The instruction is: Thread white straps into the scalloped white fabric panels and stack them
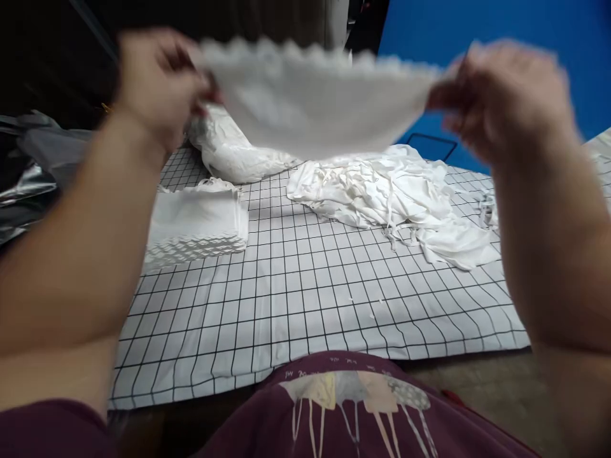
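A white piece of cloth [319, 102] with a scalloped edge is stretched in the air above the table. My left hand [160, 83] pinches its left end, and my right hand [506, 95] pinches its right end. Both hands and the cloth are blurred by motion. Below my left hand lies a neat stack of white cloths [195, 219] with wavy edges. Beneath and beyond the raised cloth, a loose heap of crumpled white cloths [382, 187] spreads toward my right forearm.
A black-and-white grid cloth [305, 299] covers the table. At its back stands a white plastic-looking bundle [233, 149]. Shiny dark bags [28, 184] sit at the left, and a blue panel [477, 57] rises behind on the right. Small white scraps dot the table.
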Tool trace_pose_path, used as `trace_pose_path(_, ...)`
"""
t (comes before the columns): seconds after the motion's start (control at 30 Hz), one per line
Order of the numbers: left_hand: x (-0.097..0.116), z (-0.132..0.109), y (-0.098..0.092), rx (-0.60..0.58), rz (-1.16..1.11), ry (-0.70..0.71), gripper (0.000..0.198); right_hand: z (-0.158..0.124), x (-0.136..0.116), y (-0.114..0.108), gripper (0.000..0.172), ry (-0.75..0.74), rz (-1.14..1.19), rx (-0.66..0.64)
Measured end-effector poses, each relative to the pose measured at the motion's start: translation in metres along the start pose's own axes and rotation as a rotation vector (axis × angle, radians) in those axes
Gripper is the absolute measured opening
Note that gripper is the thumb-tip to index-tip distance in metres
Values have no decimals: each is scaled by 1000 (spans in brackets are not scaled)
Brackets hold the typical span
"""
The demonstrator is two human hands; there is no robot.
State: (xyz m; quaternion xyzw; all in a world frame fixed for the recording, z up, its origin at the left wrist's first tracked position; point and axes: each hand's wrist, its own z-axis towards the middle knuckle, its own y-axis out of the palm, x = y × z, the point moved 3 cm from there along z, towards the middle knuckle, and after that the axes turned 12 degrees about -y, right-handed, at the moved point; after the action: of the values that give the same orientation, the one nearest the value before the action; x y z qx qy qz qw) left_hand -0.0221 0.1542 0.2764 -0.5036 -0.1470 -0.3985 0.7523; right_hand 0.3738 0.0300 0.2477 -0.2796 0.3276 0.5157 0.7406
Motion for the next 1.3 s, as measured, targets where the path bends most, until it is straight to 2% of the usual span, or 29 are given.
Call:
trace_pose_path(0.03, -12, -42, 17, -3, -62, -88, 41, -36, 14, -4, 24, 116, -41, -45)
trace_pose_path(0.1, -38, -125, 54, -179, -156, -231, 28, -113, 45, -13, 27, 455, -143, -160)
trace_pose_path(0.17, -61, -197, 83, -319, -160, -259, 17, -182, 70, -21, 35, 719, -132, -267)
trace_pose_path(0.2, -70, -227, 95, -408, -176, -266, 16, -210, 77, -23, 38, 800, -89, -300)
trace_pose_path(0.27, -84, -273, 107, -525, -199, -314, 17, -250, 83, -27, 42, 891, -33, -333)
trace_pose_path(0.37, -91, -309, 105, -547, -201, -345, 18, -279, 74, -29, 43, 932, -19, -350)
trace_pose_path(0.5, -89, -323, 86, -553, -185, -336, 18, -293, 57, -30, 45, 925, -44, -424)
trace_pose_path(0.6, -86, -329, 75, -687, -101, -312, 19, -303, 48, -32, 46, 957, -61, -501)
trace_pose_path(0.7, -79, -330, 68, -801, 35, -246, 20, -311, 38, -32, 42, 926, -178, -680)
trace_pose_path(0.77, -69, -323, 68, -754, 86, -191, 21, -309, 34, -34, 40, 840, -330, -753)
trace_pose_path(0.83, -52, -309, 78, -666, 91, -130, 22, -301, 32, -34, 38, 759, -450, -807)
trace_pose_path(0.93, -16, -284, 119, -606, 46, -11, 22, -275, 39, -32, 36, 685, -507, -838)
trace_pose_path(1.03, 20, -262, 187, -605, -35, 154, 22, -233, 60, -20, 38, 642, -463, -697)
trace_pose_path(1.1, 36, -251, 234, -561, -7, 252, 21, -204, 83, -5, 37, 647, -427, -584)
trace_pose_path(1.2, 41, -242, 290, -478, 91, 305, 28, -175, 127, 23, 31, 689, -406, -490)
trace_pose_path(1.3, 31, -240, 317, -433, 132, 315, 29, -166, 165, 49, 32, 733, -356, -497)
